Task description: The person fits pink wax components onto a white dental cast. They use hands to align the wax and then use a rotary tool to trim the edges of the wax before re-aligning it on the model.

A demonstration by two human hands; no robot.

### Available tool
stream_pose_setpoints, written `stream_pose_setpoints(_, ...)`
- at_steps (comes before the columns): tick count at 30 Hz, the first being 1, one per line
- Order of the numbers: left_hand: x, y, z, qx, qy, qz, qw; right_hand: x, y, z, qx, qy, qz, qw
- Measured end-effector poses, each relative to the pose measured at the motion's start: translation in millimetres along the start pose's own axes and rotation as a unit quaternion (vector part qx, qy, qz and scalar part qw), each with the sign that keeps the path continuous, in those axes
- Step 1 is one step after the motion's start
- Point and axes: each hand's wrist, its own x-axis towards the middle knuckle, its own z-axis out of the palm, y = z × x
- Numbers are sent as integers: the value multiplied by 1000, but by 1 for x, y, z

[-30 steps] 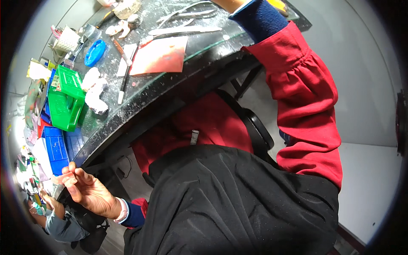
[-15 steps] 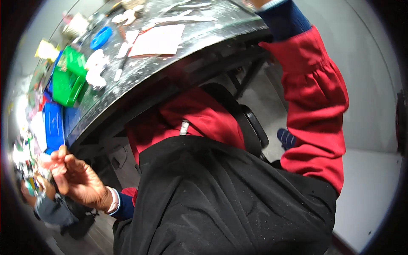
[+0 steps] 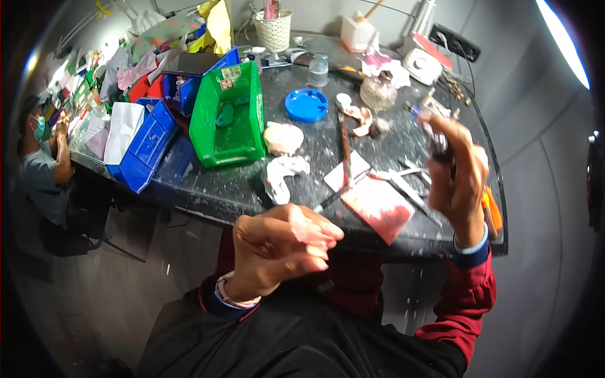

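My left hand point(image 3: 277, 246) is raised in front of the table's near edge, its fingers closed around a small pale pink piece point(image 3: 305, 228) that looks like wax. My right hand point(image 3: 463, 173) is up over the table's right side, fingers curled around a small silver and dark lighter point(image 3: 439, 148); a bluish glow shows near its top. Between the hands lies a pink wax sheet point(image 3: 381, 211) with metal tools on and beside it. A brown-handled knife point(image 3: 345, 148) points away from me. Two white plaster dental casts, one rounded point(image 3: 283, 138) and one horseshoe-shaped point(image 3: 277, 179), stand left of it.
A green bin point(image 3: 211, 151) and blue bins point(image 3: 146, 148) crowd the table's left. Farther back are a blue round lid point(image 3: 306, 105), a glass jar point(image 3: 378, 94), a white basket point(image 3: 274, 31) and a white device point(image 3: 422, 66). A masked person point(image 3: 44, 157) sits far left.
The view has swung toward the table. My left hand has come from the far left to the table's front, still holding the pink piece. My right hand, earlier out of view, now shows with the lighter.
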Motion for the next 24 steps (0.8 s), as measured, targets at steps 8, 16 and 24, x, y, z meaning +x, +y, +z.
stream_pose_setpoints(8, 48, -19, -4, 156, -33, 88, 983, 3, 5, 25, 314, -107, 59, 941)
stream_pose_setpoints(16, 70, -38, -14, 147, -66, 97, 982, 11, 14, 42, 221, -148, 77, 961)
stream_pose_setpoints(24, 77, -43, -17, 191, -40, 56, 979, 1, 17, 53, 252, -156, 108, 949)
